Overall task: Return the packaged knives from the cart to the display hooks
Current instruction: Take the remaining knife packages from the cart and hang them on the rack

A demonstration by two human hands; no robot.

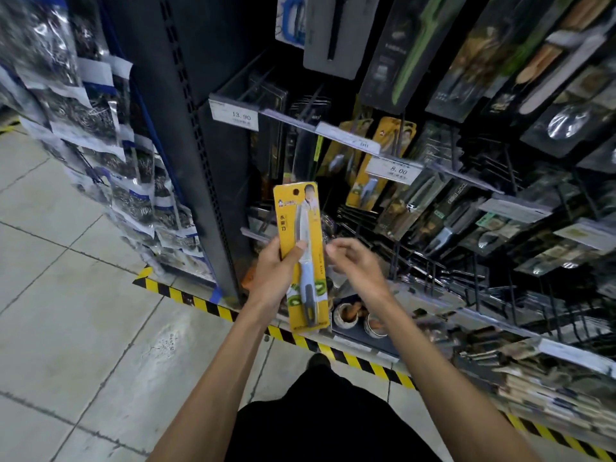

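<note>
My left hand grips a yellow packaged fruit knife upright by its middle, thumb across the front of the blister. The pack shows a pale blue and grey handle and a hang hole at its top. My right hand hovers just right of the pack with fingers loosely curled, holding nothing. Matching yellow knife packs hang on a display hook behind, under an 8.00 price tag. No cart is in view.
Dark packaged knives and utensils fill the hooks to the right. Bare black hooks stick out behind my right hand. Bagged scourers hang on the left end panel. Yellow-black tape edges the tiled floor.
</note>
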